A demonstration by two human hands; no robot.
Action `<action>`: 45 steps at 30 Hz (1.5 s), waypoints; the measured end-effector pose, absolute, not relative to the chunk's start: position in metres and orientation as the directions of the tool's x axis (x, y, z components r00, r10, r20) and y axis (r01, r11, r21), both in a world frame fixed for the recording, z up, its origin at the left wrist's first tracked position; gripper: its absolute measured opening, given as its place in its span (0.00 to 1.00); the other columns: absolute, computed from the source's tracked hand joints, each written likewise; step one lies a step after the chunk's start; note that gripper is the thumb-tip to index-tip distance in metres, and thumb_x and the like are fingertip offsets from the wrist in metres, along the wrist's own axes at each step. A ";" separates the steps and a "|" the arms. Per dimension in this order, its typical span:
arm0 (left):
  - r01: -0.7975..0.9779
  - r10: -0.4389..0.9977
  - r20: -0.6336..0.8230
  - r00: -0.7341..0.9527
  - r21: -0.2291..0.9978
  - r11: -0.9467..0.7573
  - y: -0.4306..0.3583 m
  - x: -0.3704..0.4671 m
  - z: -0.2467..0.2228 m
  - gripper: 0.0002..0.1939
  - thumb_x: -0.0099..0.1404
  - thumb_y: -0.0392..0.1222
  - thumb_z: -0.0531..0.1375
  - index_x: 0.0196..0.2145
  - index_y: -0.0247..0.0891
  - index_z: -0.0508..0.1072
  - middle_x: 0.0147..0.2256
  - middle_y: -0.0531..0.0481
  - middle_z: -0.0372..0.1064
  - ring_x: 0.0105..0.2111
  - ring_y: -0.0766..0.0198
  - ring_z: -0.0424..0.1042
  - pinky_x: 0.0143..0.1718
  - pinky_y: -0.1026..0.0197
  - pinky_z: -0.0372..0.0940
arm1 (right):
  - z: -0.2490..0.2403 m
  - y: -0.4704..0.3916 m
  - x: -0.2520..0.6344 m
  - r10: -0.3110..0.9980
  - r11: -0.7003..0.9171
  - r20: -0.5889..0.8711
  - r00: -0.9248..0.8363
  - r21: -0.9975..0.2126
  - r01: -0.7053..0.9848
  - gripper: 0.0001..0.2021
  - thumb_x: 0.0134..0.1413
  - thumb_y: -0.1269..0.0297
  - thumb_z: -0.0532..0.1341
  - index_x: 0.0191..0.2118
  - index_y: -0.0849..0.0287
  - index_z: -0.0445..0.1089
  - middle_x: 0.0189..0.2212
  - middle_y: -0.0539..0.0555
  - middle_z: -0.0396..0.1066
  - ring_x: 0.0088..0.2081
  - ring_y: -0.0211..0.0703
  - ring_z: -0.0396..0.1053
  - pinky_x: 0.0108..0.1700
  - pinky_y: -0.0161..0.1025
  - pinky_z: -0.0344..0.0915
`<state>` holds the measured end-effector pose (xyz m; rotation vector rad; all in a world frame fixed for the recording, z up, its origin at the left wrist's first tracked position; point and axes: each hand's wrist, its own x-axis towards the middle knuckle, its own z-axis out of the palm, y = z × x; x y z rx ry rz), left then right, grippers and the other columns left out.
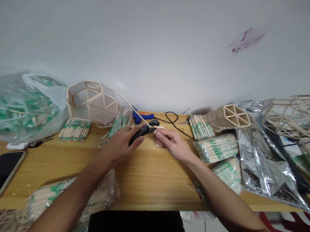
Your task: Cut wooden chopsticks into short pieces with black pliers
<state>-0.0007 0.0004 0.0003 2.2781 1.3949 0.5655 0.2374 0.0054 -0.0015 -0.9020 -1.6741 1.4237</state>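
Note:
My left hand (123, 142) is closed around a black-handled hand cutter (142, 132), whose dark jaws point right toward my other hand. A thin wooden stick (133, 109) runs from the upper left down across the cutter; its lower end is pinched in the fingers of my right hand (173, 142). Where the jaws and stick meet, I cannot tell whether the blade touches the wood. Short pale wood pieces (159, 143) lie under my right fingers. Just behind the cutter, a blue glue gun (142, 117) rests near the wall, with a black cord (174, 122) to its right.
Wooden lattice frames (92, 101) and a stack of hexagonal frames (234, 116) stand along the wall. Packs of wrapped chopsticks (217, 147) lie on both sides. A plastic bag (24, 107) and phone (4, 174) are at left; a silver bag (268, 165) is at right.

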 end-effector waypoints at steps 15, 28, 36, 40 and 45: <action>0.758 0.911 0.124 0.394 0.516 -0.398 -0.001 0.000 0.002 0.29 0.76 0.56 0.48 0.69 0.47 0.62 0.56 0.44 0.75 0.52 0.49 0.77 0.50 0.52 0.69 | -0.001 0.005 0.236 0.891 0.122 0.077 -0.447 -0.990 0.072 0.23 0.66 0.42 0.59 0.32 0.59 0.69 0.25 0.47 0.58 0.26 0.36 0.53 0.28 0.37 0.51; 0.830 0.945 0.085 0.317 0.458 -0.320 -0.002 0.003 0.005 0.29 0.76 0.58 0.47 0.67 0.44 0.65 0.53 0.43 0.78 0.48 0.47 0.78 0.43 0.53 0.67 | -0.001 0.005 0.234 0.889 0.120 0.061 -0.453 -0.988 0.103 0.23 0.69 0.43 0.57 0.32 0.58 0.66 0.24 0.47 0.58 0.25 0.36 0.52 0.27 0.37 0.49; 0.800 0.965 0.211 0.157 0.546 -0.249 0.007 -0.015 0.004 0.24 0.75 0.59 0.47 0.43 0.38 0.73 0.35 0.46 0.75 0.36 0.54 0.73 0.37 0.56 0.61 | -0.003 0.009 0.239 0.900 0.244 0.116 -0.421 -0.933 0.266 0.17 0.71 0.51 0.56 0.36 0.59 0.71 0.29 0.50 0.66 0.30 0.40 0.61 0.34 0.38 0.57; 0.793 0.943 0.293 0.160 0.530 -0.299 0.011 -0.023 0.005 0.22 0.76 0.56 0.48 0.36 0.39 0.72 0.35 0.47 0.73 0.36 0.56 0.70 0.37 0.57 0.59 | -0.011 0.005 0.232 0.881 0.338 0.143 -0.452 -0.857 0.389 0.10 0.68 0.60 0.60 0.43 0.59 0.76 0.33 0.53 0.70 0.33 0.42 0.65 0.36 0.39 0.59; 0.781 0.945 0.233 0.230 0.535 -0.321 0.006 -0.018 0.008 0.23 0.75 0.56 0.47 0.31 0.40 0.69 0.30 0.49 0.70 0.32 0.58 0.68 0.35 0.56 0.57 | -0.029 -0.006 0.214 0.823 0.444 0.138 -0.551 -0.762 0.472 0.04 0.62 0.67 0.67 0.41 0.59 0.77 0.35 0.55 0.73 0.37 0.44 0.69 0.40 0.40 0.63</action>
